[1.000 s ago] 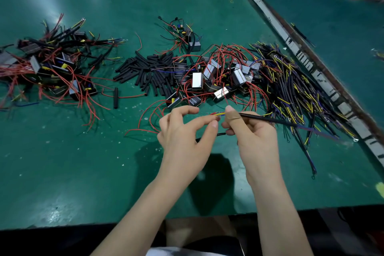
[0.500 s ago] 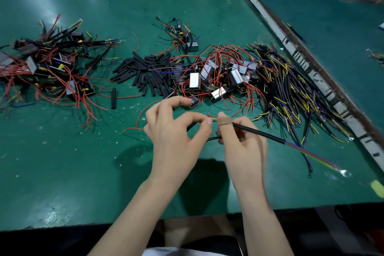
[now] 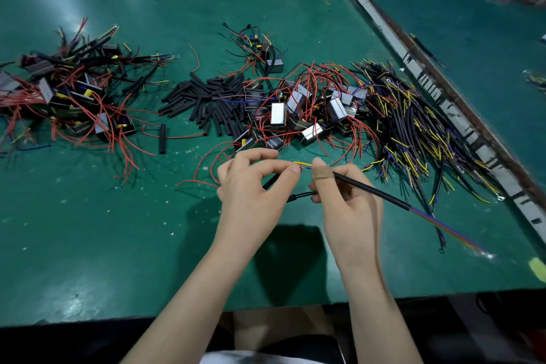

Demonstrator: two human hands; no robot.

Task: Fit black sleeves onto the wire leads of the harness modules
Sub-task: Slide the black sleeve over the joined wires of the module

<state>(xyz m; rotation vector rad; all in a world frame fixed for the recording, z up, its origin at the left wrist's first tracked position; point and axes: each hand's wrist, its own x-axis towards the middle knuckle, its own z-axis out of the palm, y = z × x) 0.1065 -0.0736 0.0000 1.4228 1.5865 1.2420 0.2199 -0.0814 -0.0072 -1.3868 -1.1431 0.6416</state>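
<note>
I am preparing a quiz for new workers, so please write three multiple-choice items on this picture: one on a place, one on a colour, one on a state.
1. Where does the pile of loose black sleeves lie?
A. Between the left heap of modules and the middle heap
B. On the neighbouring table at the right
C. At the near table edge

2. What colour is the wire tip that shows between the two hands?
A. White
B. Yellow
C. Green

3. What is the right hand doing?
A. Lying flat on the table
B. Hanging idle, holding nothing
C. Holding a long black sleeved lead

Answers: 1 A, the sleeves sit between the left heap and the middle heap. 2 B, the tip by the left hand is yellow. 3 C, its thumb and fingers are closed on the lead.
</note>
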